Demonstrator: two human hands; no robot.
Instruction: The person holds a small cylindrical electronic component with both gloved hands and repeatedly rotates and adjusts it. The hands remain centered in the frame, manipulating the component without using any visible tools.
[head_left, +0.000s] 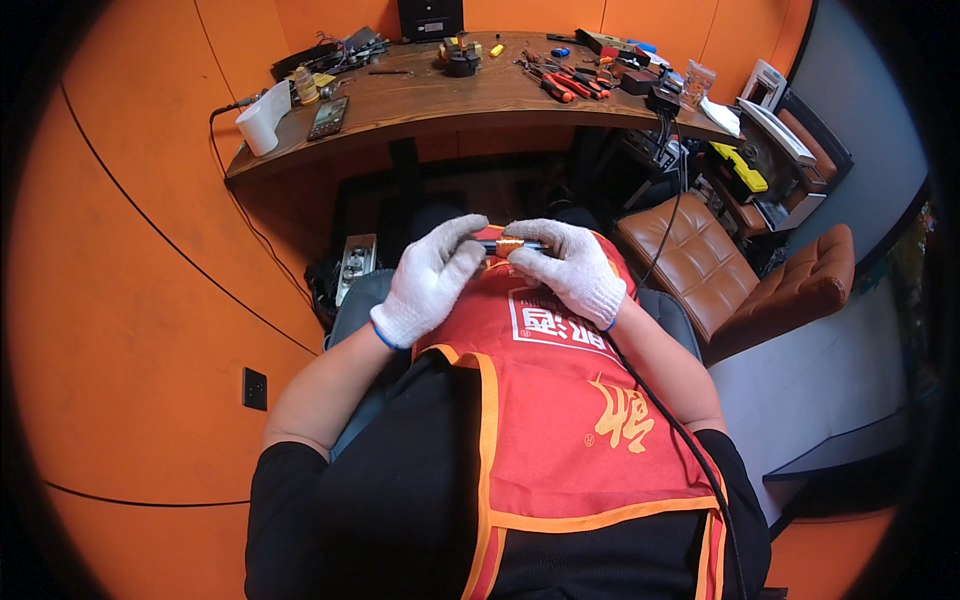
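Note:
A thin dark rod with a copper-coloured coil [510, 246] round its middle lies level above my lap. My left hand [428, 282], in a white knit glove, pinches the rod's left end between thumb and fingers. At the other end my right hand [572, 272], gloved the same way, has its thumb and fingers closed on the rod close beside the coil. Beneath both hands spreads a red apron [560, 390] with yellow-orange edging. The ends of the rod are partly hidden by the gloves.
A curved wooden desk [420, 108] stands ahead, bearing a paper roll [262, 122], a phone [328, 118] and several red-handled pliers [562, 88]. A brown padded chair [690, 260] is at the right. One black cable [668, 385] runs across the apron past my right forearm.

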